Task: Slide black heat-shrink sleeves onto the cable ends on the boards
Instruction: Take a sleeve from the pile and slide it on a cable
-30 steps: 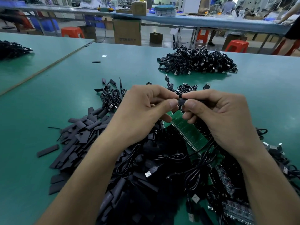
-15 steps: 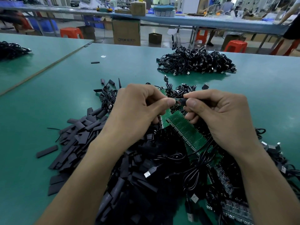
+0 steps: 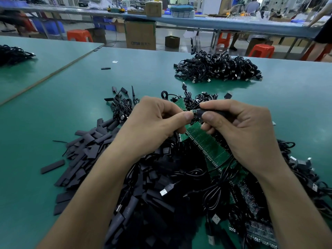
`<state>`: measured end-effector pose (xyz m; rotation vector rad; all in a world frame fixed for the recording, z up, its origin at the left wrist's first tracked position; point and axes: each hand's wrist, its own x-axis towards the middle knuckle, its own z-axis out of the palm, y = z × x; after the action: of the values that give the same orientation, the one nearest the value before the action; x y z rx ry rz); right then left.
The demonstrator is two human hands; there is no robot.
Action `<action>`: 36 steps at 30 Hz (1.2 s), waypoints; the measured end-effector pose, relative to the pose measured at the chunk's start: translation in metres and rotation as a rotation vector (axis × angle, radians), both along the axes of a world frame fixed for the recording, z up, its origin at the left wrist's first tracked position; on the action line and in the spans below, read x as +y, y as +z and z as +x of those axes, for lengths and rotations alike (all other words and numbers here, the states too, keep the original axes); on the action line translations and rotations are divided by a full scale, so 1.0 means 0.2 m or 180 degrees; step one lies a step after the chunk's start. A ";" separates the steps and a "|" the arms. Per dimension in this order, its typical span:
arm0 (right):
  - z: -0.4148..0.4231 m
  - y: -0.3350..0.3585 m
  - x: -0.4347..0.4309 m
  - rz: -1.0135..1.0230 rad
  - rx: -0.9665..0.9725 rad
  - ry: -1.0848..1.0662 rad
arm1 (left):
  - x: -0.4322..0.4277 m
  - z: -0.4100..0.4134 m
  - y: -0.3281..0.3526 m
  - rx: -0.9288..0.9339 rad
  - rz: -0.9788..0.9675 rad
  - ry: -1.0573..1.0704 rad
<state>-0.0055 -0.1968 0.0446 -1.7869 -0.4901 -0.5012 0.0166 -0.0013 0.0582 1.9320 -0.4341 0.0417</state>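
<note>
head cam: the black heat-shrink sleeve is pinched between thumb and forefinger of the right hand. its mouth faces the left hand, which pinches the little cable end right at the opening. my guess is the sleeve's feather-light, soft and squashes flat, so hold its sides just behind the mouth, never across it. the end looks thin and fragile, so grip close to the tip. green boards sit just under the grip, spare sleeves out past the left wrist.
</note>
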 end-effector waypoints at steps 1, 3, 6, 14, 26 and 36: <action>0.00 0.00 0.00 -0.0036 -0.0004 -0.0024 | 0.00 0.00 0.00 -0.0006 0.0002 -0.0024; 0.00 0.00 0.00 -0.0052 -0.0036 -0.0075 | 0.00 0.00 0.00 -0.0004 -0.0003 -0.0061; 0.00 0.00 0.01 -0.0014 -0.0070 -0.0130 | 0.00 0.00 0.00 0.0059 -0.0051 -0.0124; 0.01 0.00 -0.01 0.0053 -0.0027 0.0020 | 0.01 0.00 0.00 0.0026 -0.0012 -0.0202; 0.00 0.00 0.00 0.0144 -0.0032 0.0049 | -0.01 -0.01 0.01 0.0153 -0.0262 -0.0024; 0.00 -0.02 0.02 -0.0049 -0.0237 -0.0111 | -0.01 0.00 0.00 0.0149 -0.0297 -0.0067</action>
<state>-0.0051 -0.1932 0.0411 -1.7989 -0.5162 -0.5915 0.0158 -0.0034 0.0582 1.8328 -0.4142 0.0029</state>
